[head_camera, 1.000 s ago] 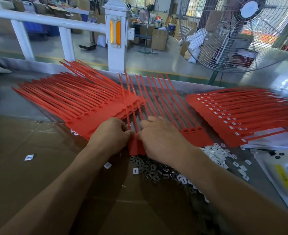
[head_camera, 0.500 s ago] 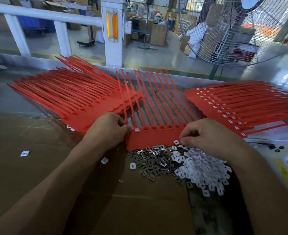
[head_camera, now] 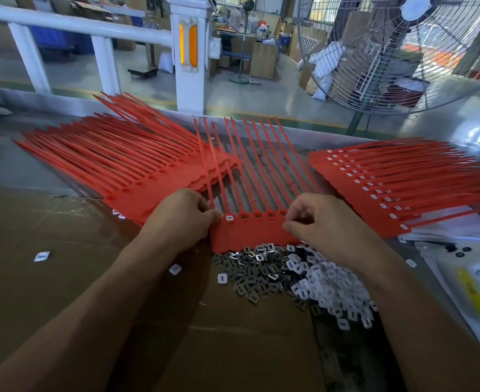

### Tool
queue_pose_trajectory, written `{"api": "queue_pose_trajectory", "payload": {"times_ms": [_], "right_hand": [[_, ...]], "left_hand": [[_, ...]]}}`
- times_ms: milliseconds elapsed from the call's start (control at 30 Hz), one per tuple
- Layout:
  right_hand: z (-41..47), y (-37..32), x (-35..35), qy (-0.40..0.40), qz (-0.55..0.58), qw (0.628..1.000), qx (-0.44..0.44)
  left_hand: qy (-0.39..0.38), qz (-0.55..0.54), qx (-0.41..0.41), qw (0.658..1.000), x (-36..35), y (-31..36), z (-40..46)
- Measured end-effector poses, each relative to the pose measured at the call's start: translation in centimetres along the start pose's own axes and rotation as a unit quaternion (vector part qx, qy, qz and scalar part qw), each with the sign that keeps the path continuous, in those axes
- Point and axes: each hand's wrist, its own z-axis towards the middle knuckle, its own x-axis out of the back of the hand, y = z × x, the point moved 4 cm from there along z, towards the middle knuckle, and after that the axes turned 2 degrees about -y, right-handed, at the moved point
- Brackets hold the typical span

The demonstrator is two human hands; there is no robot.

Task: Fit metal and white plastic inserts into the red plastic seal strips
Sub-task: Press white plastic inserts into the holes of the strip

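Observation:
A red comb of joined seal strips lies in front of me, its tails pointing away. Its leftmost socket holds a white insert; the sockets beside it look open. My left hand pinches the comb's left edge. My right hand, fingers curled, pinches at the comb's right end; what sits between the fingertips is hidden. Just below the comb lie a heap of metal inserts and a heap of white plastic inserts.
A stack of unfilled red strips fans out at the left. A stack with white inserts fitted lies at the right. Loose white inserts dot the brown cardboard. A large floor fan stands beyond the table. White and yellow packaging sits far right.
My right hand left the comb's left end, went right to the insert heap, and now pinches at the comb's right end. A white insert now sits in the leftmost socket.

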Motion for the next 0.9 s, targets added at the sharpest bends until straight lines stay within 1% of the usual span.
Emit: {"api": "queue_pose_trajectory", "payload": {"times_ms": [133, 233, 467, 567, 733, 900], "right_hand": [[0.7, -1.3, -0.8, 0.022, 0.122, 0.992, 0.034], [1.6, -1.7, -1.8, 0.027, 0.16, 0.987, 0.02], [2.8, -2.9, -3.0, 0.047, 0.102, 0.993, 0.024], [3.1, -3.4, -3.7, 0.041, 0.074, 0.996, 0.022], [3.2, -3.4, -4.2, 0.028, 0.089, 0.996, 0.016], [3.3, -3.7, -4.3, 0.024, 0.051, 0.998, 0.026]], "left_hand": [[-0.003, -0.003, 0.002, 1.0, 0.0, 0.0, 0.1], [-0.004, 0.0, 0.001, 1.0, 0.1, 0.0, 0.1], [-0.004, -0.007, -0.004, 1.0, 0.0, -0.1, 0.1], [-0.004, -0.002, -0.007, 1.0, -0.1, -0.1, 0.1], [0.001, -0.001, -0.006, 1.0, -0.1, -0.1, 0.2], [-0.001, -0.002, -0.003, 1.0, -0.1, -0.1, 0.2]]}}
